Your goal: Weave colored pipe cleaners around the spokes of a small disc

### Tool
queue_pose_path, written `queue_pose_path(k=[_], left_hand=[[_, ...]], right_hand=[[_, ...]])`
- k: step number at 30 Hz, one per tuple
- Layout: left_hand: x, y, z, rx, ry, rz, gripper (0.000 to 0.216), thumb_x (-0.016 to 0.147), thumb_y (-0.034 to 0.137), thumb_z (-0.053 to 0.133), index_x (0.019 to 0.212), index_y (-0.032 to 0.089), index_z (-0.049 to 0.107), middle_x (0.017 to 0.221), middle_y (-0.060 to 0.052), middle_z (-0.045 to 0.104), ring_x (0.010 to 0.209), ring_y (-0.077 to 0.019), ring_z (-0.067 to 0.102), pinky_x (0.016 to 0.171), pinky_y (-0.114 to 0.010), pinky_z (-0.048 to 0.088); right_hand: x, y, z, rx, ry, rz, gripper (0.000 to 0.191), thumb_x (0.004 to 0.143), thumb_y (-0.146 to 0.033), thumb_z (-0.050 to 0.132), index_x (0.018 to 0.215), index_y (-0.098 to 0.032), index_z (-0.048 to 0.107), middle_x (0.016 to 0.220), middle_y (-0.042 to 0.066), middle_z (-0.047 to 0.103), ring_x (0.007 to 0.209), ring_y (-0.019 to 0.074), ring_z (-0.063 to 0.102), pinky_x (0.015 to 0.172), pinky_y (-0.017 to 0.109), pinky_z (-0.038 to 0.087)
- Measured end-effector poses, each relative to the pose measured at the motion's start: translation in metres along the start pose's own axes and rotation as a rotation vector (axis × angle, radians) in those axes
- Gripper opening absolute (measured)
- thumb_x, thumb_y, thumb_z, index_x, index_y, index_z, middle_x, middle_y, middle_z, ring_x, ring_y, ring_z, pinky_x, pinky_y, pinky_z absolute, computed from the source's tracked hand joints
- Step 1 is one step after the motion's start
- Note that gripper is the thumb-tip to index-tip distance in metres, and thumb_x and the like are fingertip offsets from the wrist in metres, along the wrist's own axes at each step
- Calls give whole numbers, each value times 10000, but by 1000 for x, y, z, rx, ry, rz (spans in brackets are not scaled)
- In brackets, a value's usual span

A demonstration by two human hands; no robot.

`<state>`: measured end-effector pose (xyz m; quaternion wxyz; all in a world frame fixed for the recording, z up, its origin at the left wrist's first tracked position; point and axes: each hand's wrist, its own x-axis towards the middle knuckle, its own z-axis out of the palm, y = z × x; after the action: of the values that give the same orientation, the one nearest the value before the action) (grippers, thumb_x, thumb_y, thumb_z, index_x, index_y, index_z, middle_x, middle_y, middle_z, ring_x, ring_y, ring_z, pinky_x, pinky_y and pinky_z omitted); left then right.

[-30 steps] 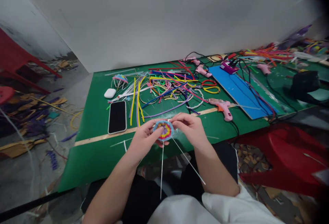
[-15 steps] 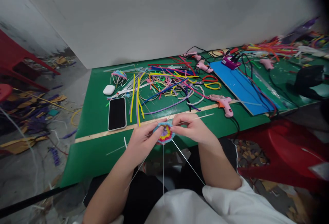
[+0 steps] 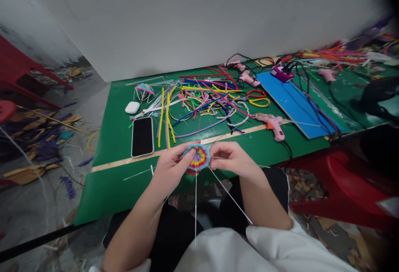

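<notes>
A small round weaving [image 3: 204,164] of fuzzy pipe cleaners, purple in the centre, then yellow, red and light blue, sits before me above the table's front edge. Thin pale rods [image 3: 229,195] radiate from it, several pointing toward my lap. My left hand [image 3: 174,161] grips its left side, thumb across the front and fingers behind. At the right rim, my right hand [image 3: 226,157] is closed in a pinch; what lies between its fingertips is too small to make out. One rod passes that hand toward the right.
On the green table [image 3: 115,197] lie a phone [image 3: 142,137], a white case [image 3: 132,107], loose pipe cleaners [image 3: 202,101], scissors [image 3: 258,98] and a pink glue gun [image 3: 272,125]. A blue board [image 3: 296,110] carries a purple power block [image 3: 282,73] with cables. A red chair [image 3: 327,189] stands right.
The weaving has turned to show its face more fully and shifted slightly left. My right fingertips have moved from over its rim to just beside it, and the right-hand rod now angles downward.
</notes>
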<state>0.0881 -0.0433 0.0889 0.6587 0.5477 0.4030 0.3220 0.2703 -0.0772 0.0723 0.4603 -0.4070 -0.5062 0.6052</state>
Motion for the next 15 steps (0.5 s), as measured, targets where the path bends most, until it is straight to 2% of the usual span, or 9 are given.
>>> queue_pose_path(k=[4, 6, 11, 15], left_hand=[[-2, 0, 1, 42, 12, 34, 285, 777, 358, 586, 995, 197, 676, 1097, -54, 643, 683, -152, 654, 486, -231, 571], [-3, 0, 2, 65, 16, 43, 270, 777, 362, 586, 968, 198, 684, 1160, -53, 614, 707, -155, 656, 497, -235, 576], [-2, 0, 1, 86, 10, 26, 302, 779, 371, 583, 1011, 198, 669, 1111, -52, 640, 710, -156, 655, 496, -222, 570], [0, -1, 0, 74, 11, 5, 354, 780, 378, 580, 1071, 186, 643, 934, -47, 689, 664, -153, 646, 484, -219, 559]], right_hand=[[-3, -6, 8, -155, 101, -10, 175, 731, -279, 658, 654, -151, 565, 594, -36, 516, 521, 60, 435, 488, 182, 344], [-4, -8, 10, -204, 126, -26, 173, 744, -265, 636, 640, -152, 555, 585, -40, 497, 525, 61, 420, 491, 184, 339], [-6, -9, 10, -215, 132, 6, 168, 755, -252, 608, 638, -154, 540, 580, -37, 499, 519, 63, 427, 490, 186, 341], [-5, -4, 7, -70, 69, 79, 201, 751, -321, 631, 674, -154, 550, 559, -32, 530, 501, 72, 473, 475, 187, 356]])
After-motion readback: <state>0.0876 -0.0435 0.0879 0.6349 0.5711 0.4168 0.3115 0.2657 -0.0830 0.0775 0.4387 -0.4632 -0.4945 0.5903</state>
